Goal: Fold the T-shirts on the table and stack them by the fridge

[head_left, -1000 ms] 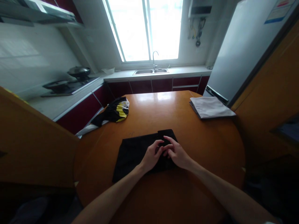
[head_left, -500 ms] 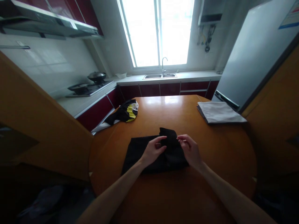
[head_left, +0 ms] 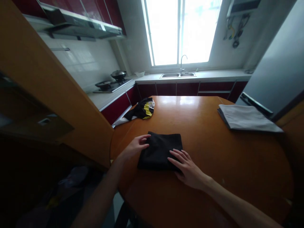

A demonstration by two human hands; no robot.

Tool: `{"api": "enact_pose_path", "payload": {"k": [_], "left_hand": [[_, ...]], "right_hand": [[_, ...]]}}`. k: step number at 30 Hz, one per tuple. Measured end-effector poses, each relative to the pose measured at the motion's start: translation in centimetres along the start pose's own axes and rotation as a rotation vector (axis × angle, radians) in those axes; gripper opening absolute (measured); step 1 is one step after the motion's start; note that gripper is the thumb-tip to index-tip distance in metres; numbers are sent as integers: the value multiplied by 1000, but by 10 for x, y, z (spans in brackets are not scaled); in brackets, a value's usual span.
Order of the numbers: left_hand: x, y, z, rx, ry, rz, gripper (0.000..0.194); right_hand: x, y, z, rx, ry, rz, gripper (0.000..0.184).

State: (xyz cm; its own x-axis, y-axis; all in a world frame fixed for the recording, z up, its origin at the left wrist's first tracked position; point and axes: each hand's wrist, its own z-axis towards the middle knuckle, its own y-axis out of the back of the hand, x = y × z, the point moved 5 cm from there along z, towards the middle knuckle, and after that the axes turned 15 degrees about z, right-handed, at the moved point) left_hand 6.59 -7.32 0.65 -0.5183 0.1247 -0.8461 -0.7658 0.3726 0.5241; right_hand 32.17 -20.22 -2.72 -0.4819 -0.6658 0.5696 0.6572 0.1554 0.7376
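Observation:
A black cloth (head_left: 161,147), folded into a compact, roughly square bundle, lies flat on the wooden table in front of me. What kind of garment it is, I cannot tell. At its left edge is my left hand (head_left: 135,146), thumb and fingers apart and curved, the tips at the upper left corner. My right hand (head_left: 188,169) rests with spread fingers on the cloth's right side, its thumb near the lower right corner. Neither hand grips the cloth.
The wooden table (head_left: 201,120) has rounded ends. A crumpled black, yellow and white garment (head_left: 143,109) lies at its far left, and a folded pale grey cloth (head_left: 249,118) at the right. Beyond stand a counter with a sink (head_left: 169,75) and a stove with pans (head_left: 118,74).
The right part of the black cloth has been folded over to the left, making it shorter. My hands have moved apart, the left to the cloth's left edge. The camera view has turned left.

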Motion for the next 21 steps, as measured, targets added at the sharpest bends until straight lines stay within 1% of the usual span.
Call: {"api": "enact_pose_path", "payload": {"k": [2,5,8,12,16,21], "left_hand": [[17,-1,-3,-55,23,73,66],[28,-2,-7,-128,1,156,55],[31,3,-8,-151,-1,175,52],[38,9,-7,-140,41,142,55],[44,7,-8,-159,60,175,53],[43,3,-11,-169,47,220,50]], "right_hand": [[-1,-5,-1,35,3,-3,68],[-3,-7,-3,58,0,-6,75],[-4,-7,-4,65,7,-11,80],[-5,-8,-5,71,32,-5,83],[-6,-13,-6,91,63,6,85],[-5,-15,-7,122,64,-13,87]]}}
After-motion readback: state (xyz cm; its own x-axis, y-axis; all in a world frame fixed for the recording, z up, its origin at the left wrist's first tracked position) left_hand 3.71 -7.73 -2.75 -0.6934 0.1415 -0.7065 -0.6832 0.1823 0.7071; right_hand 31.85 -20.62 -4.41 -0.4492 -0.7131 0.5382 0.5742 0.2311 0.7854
